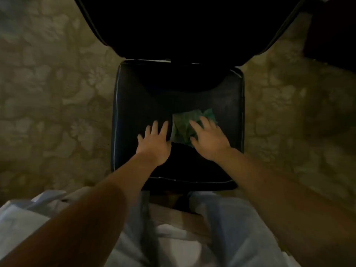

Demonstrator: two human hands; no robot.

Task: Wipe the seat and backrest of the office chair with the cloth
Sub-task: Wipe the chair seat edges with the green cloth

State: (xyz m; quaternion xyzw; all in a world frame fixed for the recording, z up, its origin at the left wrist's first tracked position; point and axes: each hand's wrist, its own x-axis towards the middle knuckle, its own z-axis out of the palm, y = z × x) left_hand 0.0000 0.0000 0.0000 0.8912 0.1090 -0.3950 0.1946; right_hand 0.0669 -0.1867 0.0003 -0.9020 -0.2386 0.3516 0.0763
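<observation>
Head view: right hand (pixel 210 143) partly covers cloth (pixel 182 125).

Cloth (pixel 183 126) on seat (pixel 134 105), right of centre; backrest (pixel 183 26) behind.

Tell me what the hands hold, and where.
Nothing is gripped. The right hand presses flat on the green cloth; the left hand rests on the seat.
</observation>
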